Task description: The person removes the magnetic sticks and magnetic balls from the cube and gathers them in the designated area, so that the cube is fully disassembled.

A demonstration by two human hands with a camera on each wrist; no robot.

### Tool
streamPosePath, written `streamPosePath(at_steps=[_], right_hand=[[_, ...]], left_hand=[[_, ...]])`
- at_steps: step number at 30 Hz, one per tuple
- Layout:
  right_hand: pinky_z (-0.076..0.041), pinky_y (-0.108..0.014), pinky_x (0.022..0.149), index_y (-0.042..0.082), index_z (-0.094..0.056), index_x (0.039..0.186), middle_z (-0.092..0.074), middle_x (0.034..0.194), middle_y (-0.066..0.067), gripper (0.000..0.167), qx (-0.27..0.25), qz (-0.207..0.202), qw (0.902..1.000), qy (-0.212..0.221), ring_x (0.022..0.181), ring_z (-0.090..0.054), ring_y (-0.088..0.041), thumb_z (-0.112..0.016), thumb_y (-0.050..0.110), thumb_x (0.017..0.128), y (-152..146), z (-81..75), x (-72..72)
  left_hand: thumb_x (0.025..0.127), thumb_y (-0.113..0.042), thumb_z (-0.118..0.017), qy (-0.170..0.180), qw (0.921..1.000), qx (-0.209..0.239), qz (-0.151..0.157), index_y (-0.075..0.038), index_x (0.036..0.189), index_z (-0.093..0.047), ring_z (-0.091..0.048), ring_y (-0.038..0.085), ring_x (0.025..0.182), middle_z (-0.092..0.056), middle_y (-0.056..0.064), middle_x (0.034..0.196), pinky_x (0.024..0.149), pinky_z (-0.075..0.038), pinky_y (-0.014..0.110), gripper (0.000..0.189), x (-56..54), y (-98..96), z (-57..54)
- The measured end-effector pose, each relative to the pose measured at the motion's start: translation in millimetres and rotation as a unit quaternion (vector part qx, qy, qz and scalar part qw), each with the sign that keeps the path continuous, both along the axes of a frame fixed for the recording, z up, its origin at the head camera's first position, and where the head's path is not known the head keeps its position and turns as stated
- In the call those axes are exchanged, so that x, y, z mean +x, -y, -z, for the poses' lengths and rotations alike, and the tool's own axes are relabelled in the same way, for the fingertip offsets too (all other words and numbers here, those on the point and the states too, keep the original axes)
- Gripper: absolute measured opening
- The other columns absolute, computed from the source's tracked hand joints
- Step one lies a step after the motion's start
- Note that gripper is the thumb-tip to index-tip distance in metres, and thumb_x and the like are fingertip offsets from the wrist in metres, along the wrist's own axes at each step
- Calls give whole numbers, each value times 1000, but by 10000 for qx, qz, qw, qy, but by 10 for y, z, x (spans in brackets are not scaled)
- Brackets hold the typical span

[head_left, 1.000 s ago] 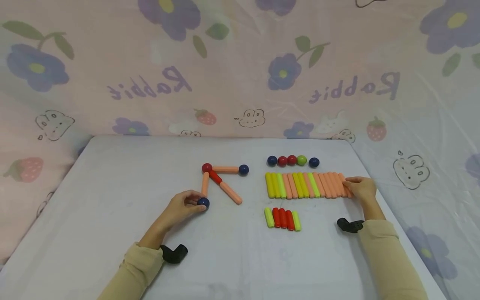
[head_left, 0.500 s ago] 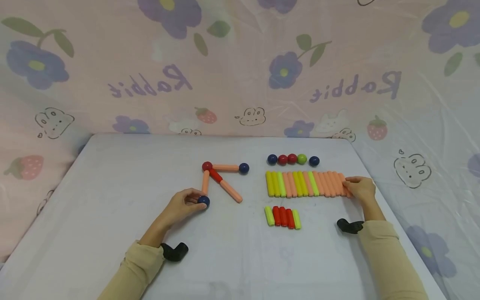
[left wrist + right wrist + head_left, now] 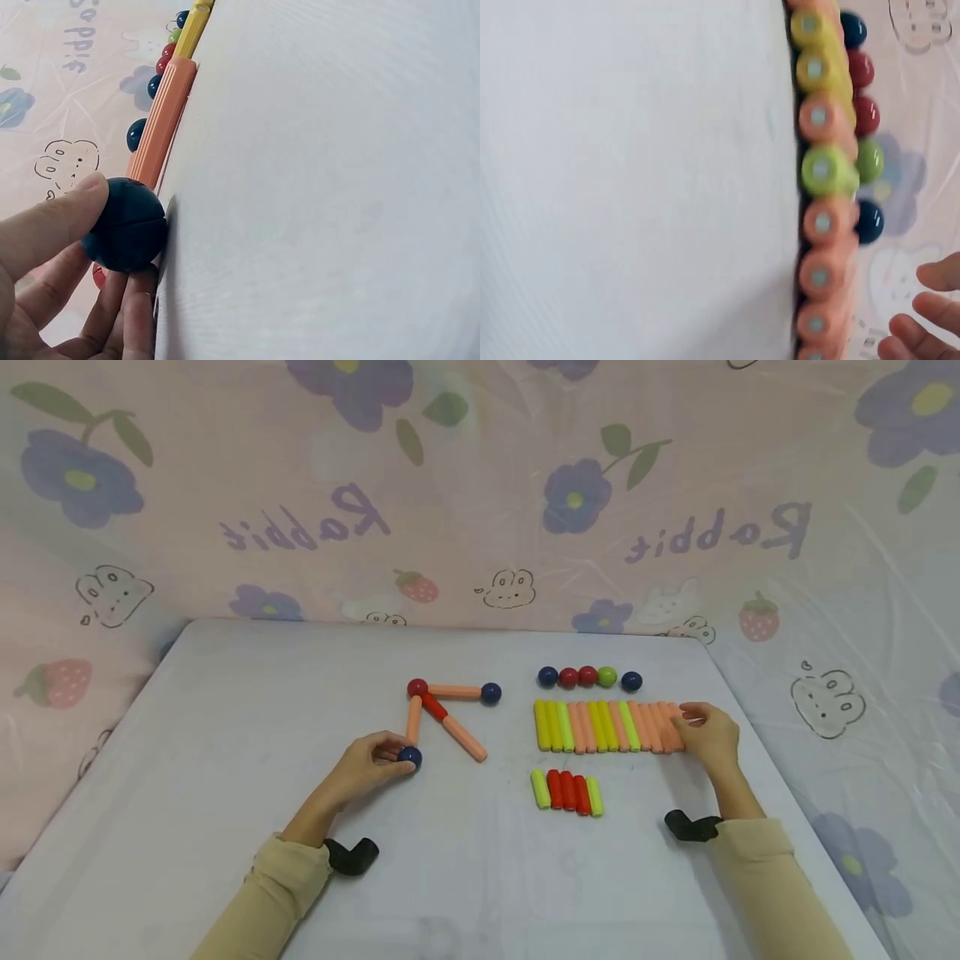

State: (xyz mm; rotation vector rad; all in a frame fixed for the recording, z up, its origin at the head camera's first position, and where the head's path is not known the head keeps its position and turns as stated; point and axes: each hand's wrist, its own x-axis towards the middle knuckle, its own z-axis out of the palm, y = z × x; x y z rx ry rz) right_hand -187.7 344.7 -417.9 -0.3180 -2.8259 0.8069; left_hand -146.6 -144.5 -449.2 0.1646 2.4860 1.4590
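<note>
At the table's middle, my left hand [image 3: 366, 768] pinches a dark blue ball [image 3: 411, 760] between thumb and fingers. The ball sits at the near end of a peach stick [image 3: 414, 720]. That stick, a second peach stick [image 3: 454, 692] and a short red stick [image 3: 434, 706] meet at a red ball [image 3: 417, 687]. Another peach stick [image 3: 465, 738] extends from the red one. My right hand [image 3: 712, 742] is at the right end of a row of coloured sticks [image 3: 602, 726]. In the right wrist view its fingers [image 3: 936, 309] are loosely bent, with nothing visible between them.
Behind the stick row lies a line of balls: blue, red, green [image 3: 607, 677] and blue. Several short red and lime sticks [image 3: 567, 791] lie in front of it. A second dark blue ball [image 3: 491, 693] caps the far peach stick. Patterned cloth [image 3: 450, 527] hangs behind the white table.
My right hand has shifted slightly left along the right end of the stick row, and its fingers have spread a little. My left hand stays on the blue ball. The head view has tilted slightly.
</note>
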Motion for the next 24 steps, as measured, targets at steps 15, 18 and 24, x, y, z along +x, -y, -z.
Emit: streamPosePath(at_steps=[15,18,24], right_hand=[[-46,-16,68,-7,-57,124,-66,107,-27,39,-638,-1380,9879,295,96,-64,-37,-60,18,94,761,8,157],[-47,-19,70,-5,-55,127,-66,107,-26,41,-760,-1480,9854,368,97,-64,-37,-61,18,94,896,5,172],[-47,-13,68,-3,-57,126,-67,105,-24,37,-924,-1686,9808,332,94,-63,-32,-60,15,94,1131,-8,177]], left_hand=[[87,-17,-71,3,10000,76,17,-1,119,-62,-62,24,101,-65,19,112,90,-53,37,37,0,25,-26],[87,-17,-71,22,10000,74,-9,-2,120,-62,-62,23,101,-65,19,112,89,-52,35,37,-4,24,-22],[87,-19,-72,47,10000,50,-7,-3,119,-63,-62,23,101,-65,18,111,88,-52,32,38,0,19,-1]])
